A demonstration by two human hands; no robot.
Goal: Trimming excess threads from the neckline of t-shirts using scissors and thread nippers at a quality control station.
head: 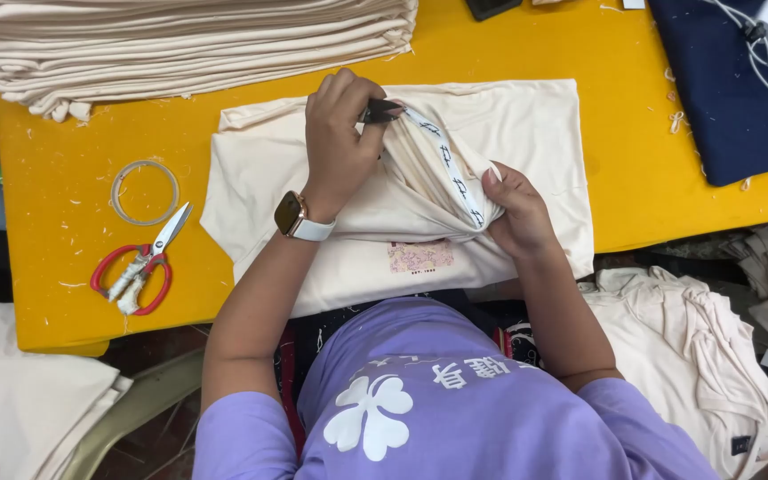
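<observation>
A cream T-shirt (526,142) lies on the yellow table (64,258) in front of me, its neck area bunched up in the middle. A white neck tape with dark marks (455,173) runs along the bunched collar. My left hand (340,138), with a watch on the wrist, holds a small dark tool (382,110) at the collar's upper end. My right hand (513,209) grips the gathered fabric at the lower end of the tape. A small pink print (420,256) shows on the shirt near the table's front edge.
A tall stack of folded cream shirts (188,44) lies at the back left. Red-handled scissors (140,267) and a clear tape ring (144,191) rest at the left. Dark blue cloth (722,98) with white cables sits at the back right. Loose cream shirts (695,356) pile at the lower right.
</observation>
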